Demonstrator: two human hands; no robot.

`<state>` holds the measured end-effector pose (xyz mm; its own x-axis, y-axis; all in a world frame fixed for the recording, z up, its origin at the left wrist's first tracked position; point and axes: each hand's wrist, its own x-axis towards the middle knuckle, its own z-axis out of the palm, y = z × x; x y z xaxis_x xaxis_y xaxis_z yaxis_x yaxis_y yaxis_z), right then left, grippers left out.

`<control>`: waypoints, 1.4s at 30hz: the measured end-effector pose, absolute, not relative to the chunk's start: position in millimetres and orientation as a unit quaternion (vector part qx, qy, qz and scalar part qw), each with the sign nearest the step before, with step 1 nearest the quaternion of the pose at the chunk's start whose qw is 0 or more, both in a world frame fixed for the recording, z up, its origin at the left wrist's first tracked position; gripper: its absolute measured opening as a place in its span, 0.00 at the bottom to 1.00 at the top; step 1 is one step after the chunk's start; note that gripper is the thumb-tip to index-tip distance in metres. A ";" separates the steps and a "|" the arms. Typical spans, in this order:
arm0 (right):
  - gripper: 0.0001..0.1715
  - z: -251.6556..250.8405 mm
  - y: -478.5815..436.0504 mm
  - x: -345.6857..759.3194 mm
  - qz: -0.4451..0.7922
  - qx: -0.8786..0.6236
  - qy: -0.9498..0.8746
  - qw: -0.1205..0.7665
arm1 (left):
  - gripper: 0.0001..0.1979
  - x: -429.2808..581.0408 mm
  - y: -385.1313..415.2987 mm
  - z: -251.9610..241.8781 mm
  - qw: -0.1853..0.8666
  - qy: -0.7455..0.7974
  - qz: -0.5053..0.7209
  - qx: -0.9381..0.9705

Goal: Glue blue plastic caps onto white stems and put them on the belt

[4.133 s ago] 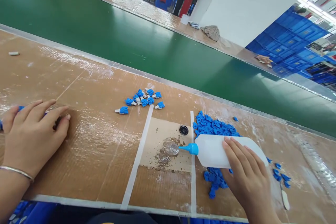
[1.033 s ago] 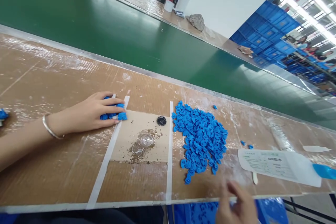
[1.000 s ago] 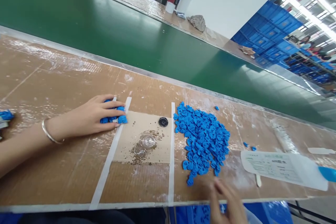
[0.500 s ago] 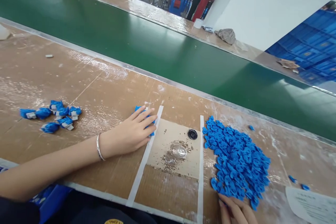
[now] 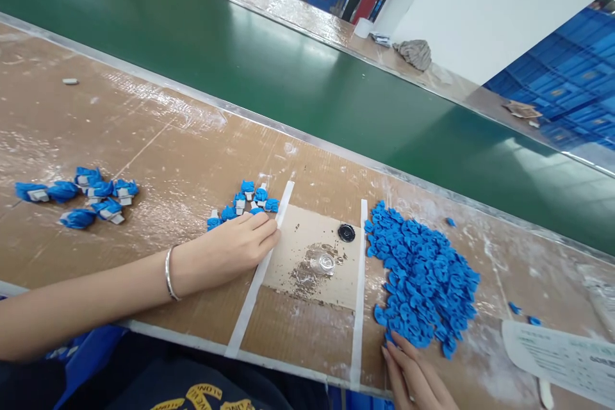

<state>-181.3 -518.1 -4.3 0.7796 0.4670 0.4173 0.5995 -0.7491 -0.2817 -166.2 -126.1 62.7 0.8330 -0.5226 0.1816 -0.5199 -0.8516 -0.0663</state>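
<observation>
My left hand rests with curled fingers at the near edge of a small group of blue pieces with white tabs. Its fingertips point down and hide whatever lies under them. At the lower right, my right hand has its fingers drawn together against the near edge of a big heap of small blue pieces; I cannot make out what is between them. A clear round plastic piece and a black ridged disc lie on a beige board between my hands.
White tape strips flank the board. Several more blue pieces with white tabs lie at the left. Beyond the brown tabletop runs a green conveyor belt. A printed sheet lies at the right, beside stray blue bits.
My left hand was spread over the blue pieces; its fingers have curled and drawn back, uncovering several of them. My right hand stays beside the heap. The view has shifted slightly.
</observation>
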 end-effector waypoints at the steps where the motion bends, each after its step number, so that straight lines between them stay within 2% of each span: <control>1: 0.17 -2.6 -519.2 -179.2 -0.156 -0.922 -0.292 0.200 | 0.14 -166.5 -126.2 62.5 0.008 0.271 -0.096 -0.958; 5: 0.16 1.6 -527.2 -168.5 -0.116 -0.916 -0.331 0.198 | 0.15 -171.2 -126.5 63.9 0.002 0.268 -0.080 -0.960; 9: 0.16 2.4 -533.2 -165.7 -0.115 -0.913 -0.343 0.190 | 0.18 -181.6 -129.3 66.3 -0.125 0.261 -0.090 -0.953; 13: 0.15 1.7 -534.8 -171.6 -0.120 -0.911 -0.351 0.181 | 0.16 -195.4 -138.0 63.6 -0.241 0.236 -0.096 -0.936; 16: 0.14 5.8 -530.4 -174.3 -0.132 -0.915 -0.342 0.168 | 0.15 -206.2 -148.2 59.2 -0.370 0.176 -0.074 -0.909; 19: 0.14 20.4 -508.9 -173.8 -0.158 -0.916 -0.328 0.171 | 0.15 -213.8 -160.6 57.6 -0.520 0.040 -0.007 -0.853; 22: 0.18 41.7 -466.2 -167.8 -0.176 -0.913 -0.282 0.238 | 0.14 -215.5 -172.5 59.5 -0.683 -0.093 0.076 -0.720; 25: 0.17 56.4 -419.3 -153.9 -0.190 -0.889 -0.298 0.291 | 0.13 -214.4 -179.9 60.2 -0.791 -0.132 0.110 -0.587; 29: 0.16 56.9 -385.0 -132.7 -0.175 -0.868 -0.364 0.290 | 0.12 -215.1 -181.1 56.3 -0.814 -0.132 0.119 -0.554; 37: 0.15 48.2 -380.8 -121.6 -0.145 -0.864 -0.403 0.266 | 0.13 -216.1 -180.1 52.2 -0.833 -0.169 0.105 -0.516; 39: 0.16 50.9 -380.1 -128.0 -0.131 -0.865 -0.371 0.310 | 0.13 -214.9 -181.2 52.0 -0.837 -0.174 0.109 -0.506; 42: 0.18 55.5 -376.1 -144.3 -0.095 -0.841 -0.293 0.446 | 0.12 -213.2 -183.7 51.7 -0.843 -0.175 0.108 -0.497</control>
<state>-144.3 -376.1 55.5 0.8103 0.4073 0.4213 0.5773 -0.4313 -0.6933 -213.2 -183.7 51.7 0.9152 -0.0087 -0.4028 0.3567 0.4822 0.8002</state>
